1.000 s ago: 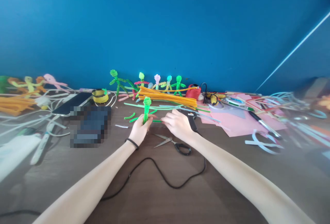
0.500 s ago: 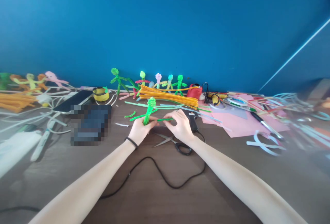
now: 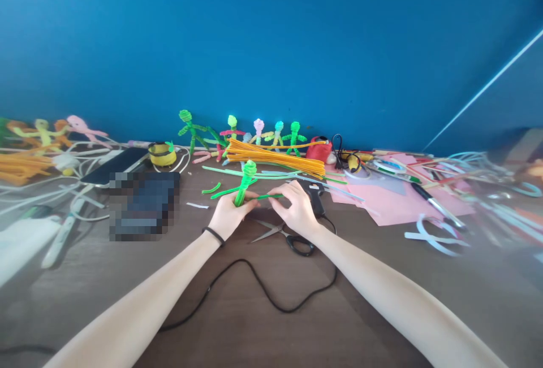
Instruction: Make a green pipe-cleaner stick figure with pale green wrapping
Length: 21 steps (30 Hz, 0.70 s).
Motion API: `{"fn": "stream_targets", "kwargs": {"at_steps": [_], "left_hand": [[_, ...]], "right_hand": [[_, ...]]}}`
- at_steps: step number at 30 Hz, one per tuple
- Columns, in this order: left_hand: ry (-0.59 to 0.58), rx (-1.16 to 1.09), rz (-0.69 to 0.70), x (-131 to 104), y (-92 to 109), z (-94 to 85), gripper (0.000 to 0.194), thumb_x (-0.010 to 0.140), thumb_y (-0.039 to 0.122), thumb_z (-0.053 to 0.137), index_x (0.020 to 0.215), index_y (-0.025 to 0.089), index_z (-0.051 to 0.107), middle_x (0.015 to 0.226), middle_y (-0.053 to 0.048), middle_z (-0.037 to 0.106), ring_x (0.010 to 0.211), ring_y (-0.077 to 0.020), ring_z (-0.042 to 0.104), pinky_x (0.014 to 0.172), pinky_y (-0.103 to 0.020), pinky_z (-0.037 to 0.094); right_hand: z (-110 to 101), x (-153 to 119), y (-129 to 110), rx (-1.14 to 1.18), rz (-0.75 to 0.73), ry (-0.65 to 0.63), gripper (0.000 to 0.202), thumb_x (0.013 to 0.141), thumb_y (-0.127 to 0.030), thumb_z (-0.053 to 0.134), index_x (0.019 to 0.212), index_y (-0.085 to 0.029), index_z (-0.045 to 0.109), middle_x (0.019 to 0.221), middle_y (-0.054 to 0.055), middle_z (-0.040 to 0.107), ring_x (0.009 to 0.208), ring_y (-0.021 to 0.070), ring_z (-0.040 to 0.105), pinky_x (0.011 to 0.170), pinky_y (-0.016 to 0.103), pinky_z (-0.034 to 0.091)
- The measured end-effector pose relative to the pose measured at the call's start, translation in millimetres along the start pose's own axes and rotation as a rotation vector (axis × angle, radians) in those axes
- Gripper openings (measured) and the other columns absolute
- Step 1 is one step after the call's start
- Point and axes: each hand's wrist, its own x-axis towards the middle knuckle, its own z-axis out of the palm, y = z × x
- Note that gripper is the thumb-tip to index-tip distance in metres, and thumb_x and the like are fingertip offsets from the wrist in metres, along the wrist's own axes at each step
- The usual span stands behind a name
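My left hand point(image 3: 231, 214) is closed around a bright green pipe-cleaner figure point(image 3: 245, 178), its rounded head standing up above the fingers. A darker green pipe cleaner point(image 3: 268, 195) stretches between my two hands. Its left end is at my left fingertips, and my right hand point(image 3: 296, 208) pinches its other end. Scissors point(image 3: 280, 235) with black handles lie partly open under my right hand. Behind that hand is a black glue gun point(image 3: 314, 198), partly hidden. Loose green pipe-cleaner pieces point(image 3: 227, 191) lie just beyond my left hand.
A bundle of orange pipe cleaners point(image 3: 275, 159) lies behind my hands. Several small figures point(image 3: 294, 136) lean against the blue wall. Pink paper point(image 3: 382, 201) and a marker point(image 3: 436, 204) are on the right. A blurred dark device point(image 3: 148, 204) lies left; a black cord point(image 3: 263, 280) crosses the front.
Both hands keep nearly the same pose, with the green pipe cleaner held between them. The whole view has shifted slightly, with things on the left appearing a little farther left.
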Motion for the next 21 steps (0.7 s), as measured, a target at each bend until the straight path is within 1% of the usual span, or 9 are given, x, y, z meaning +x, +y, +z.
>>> {"fn": "stream_targets", "kwargs": {"at_steps": [5,7,8,10,12,14,18,21], "left_hand": [[0.015,0.003,-0.006,0.2,0.0,0.4,0.025,0.062,0.033,0.062,0.078,0.013,0.065,0.066,-0.003,0.067,0.039,-0.0054,0.039,0.038,-0.02,0.032],[0.021,0.016,-0.004,-0.1,1.0,0.2,0.025,0.062,0.032,0.062,0.079,0.013,0.065,0.066,-0.003,0.067,0.042,-0.0075,0.045,0.041,-0.021,0.036],[0.026,0.027,0.008,-0.4,1.7,0.0,0.024,0.062,0.031,0.063,0.079,0.014,0.065,0.067,-0.003,0.068,0.046,-0.0094,0.049,0.045,-0.022,0.04],[0.031,0.055,0.056,-0.8,3.0,-0.3,0.023,0.061,0.029,0.064,0.079,0.015,0.065,0.073,-0.003,0.068,0.06,-0.0139,0.057,0.057,-0.025,0.046],[0.031,0.082,0.099,-1.3,3.8,-0.6,0.022,0.061,0.029,0.065,0.079,0.015,0.065,0.079,-0.004,0.068,0.072,-0.0175,0.06,0.07,-0.028,0.047],[0.026,0.103,0.115,-1.6,4.2,-0.7,0.022,0.062,0.029,0.064,0.079,0.015,0.065,0.082,-0.004,0.068,0.078,-0.0189,0.06,0.076,-0.029,0.046],[-0.005,0.129,0.126,-1.7,4.6,-0.1,0.022,0.064,0.028,0.063,0.082,0.016,0.066,0.083,-0.003,0.069,0.078,-0.0184,0.061,0.077,-0.029,0.045],[0.002,0.137,0.13,-1.2,4.2,0.6,0.018,0.064,0.028,0.062,0.078,0.016,0.066,0.08,-0.003,0.068,0.076,-0.0174,0.06,0.075,-0.028,0.046]], "right_hand": [[-0.9,0.2,0.2,0.012,0.008,-0.008,0.008,0.077,-0.017,0.053,0.078,-0.019,0.06,0.072,0.001,0.064,0.07,0.016,0.049,0.067,0.029,0.041],[-1.4,0.5,-0.1,0.006,0.016,-0.012,0.008,0.078,-0.017,0.052,0.077,-0.019,0.06,0.071,0.002,0.063,0.069,0.016,0.049,0.067,0.029,0.041],[-1.5,0.6,-0.2,0.002,0.021,-0.015,0.008,0.078,-0.018,0.052,0.077,-0.019,0.06,0.071,0.002,0.063,0.068,0.016,0.049,0.066,0.029,0.041],[-1.4,0.5,0.0,-0.005,0.032,-0.022,0.009,0.078,-0.018,0.052,0.075,-0.019,0.06,0.07,0.002,0.063,0.068,0.0162,0.049,0.066,0.03,0.041],[-0.9,0.1,0.7,-0.002,0.038,-0.031,0.009,0.078,-0.018,0.051,0.076,-0.019,0.06,0.071,0.002,0.063,0.068,0.0164,0.049,0.067,0.03,0.041],[-0.2,-0.5,1.3,0.007,0.033,-0.042,0.01,0.078,-0.017,0.05,0.076,-0.019,0.06,0.072,0.002,0.064,0.069,0.0165,0.049,0.068,0.03,0.042],[0.8,-1.3,1.2,0.015,0.006,-0.05,0.009,0.078,-0.017,0.051,0.075,-0.018,0.059,0.071,0.002,0.064,0.069,0.0164,0.048,0.068,0.029,0.042],[1.6,-1.3,0.5,0.006,-0.01,-0.058,0.009,0.078,-0.017,0.051,0.075,-0.018,0.059,0.07,0.002,0.064,0.068,0.0163,0.048,0.067,0.029,0.042]]}}
